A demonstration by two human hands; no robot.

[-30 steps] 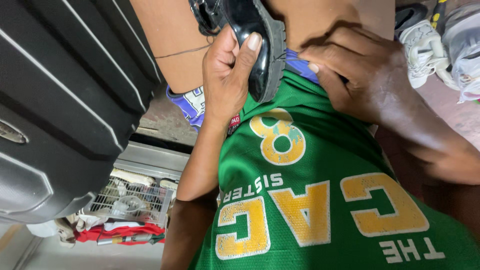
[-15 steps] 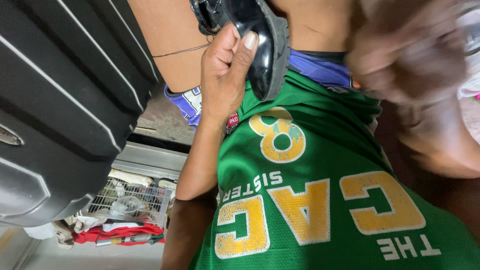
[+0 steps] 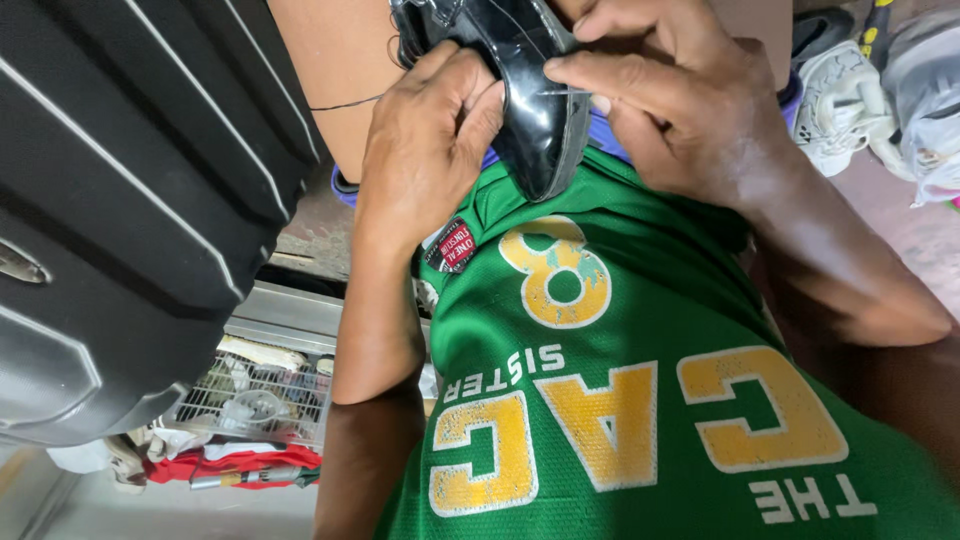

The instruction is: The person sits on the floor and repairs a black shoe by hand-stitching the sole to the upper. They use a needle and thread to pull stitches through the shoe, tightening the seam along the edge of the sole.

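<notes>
You hold a shiny black leather shoe [image 3: 530, 90] up against your lap, just above the hem of your green jersey with big yellow letters [image 3: 620, 380]. Your left hand [image 3: 425, 165] wraps the shoe's left side — the thumb presses on the glossy toe and the grip is clenched on the shoe. Your right hand [image 3: 680, 110] comes in from the other side. Its fingers [image 3: 585, 72] pinch at the shoe's top edge, where a thin pale thread [image 3: 560, 92] runs across the leather, so this grip is closed on the shoe too. The toe of the shoe points down at the jersey, and both hands touch it at once.

To your left stands a big black ribbed hard case [image 3: 130, 200], very near your left arm. Below it sits a white wire basket [image 3: 255, 395] with small things inside, and red cloth [image 3: 235, 465] lies beside it. Off to your right, on the floor, are white sneakers [image 3: 850, 100], well apart from your hands.
</notes>
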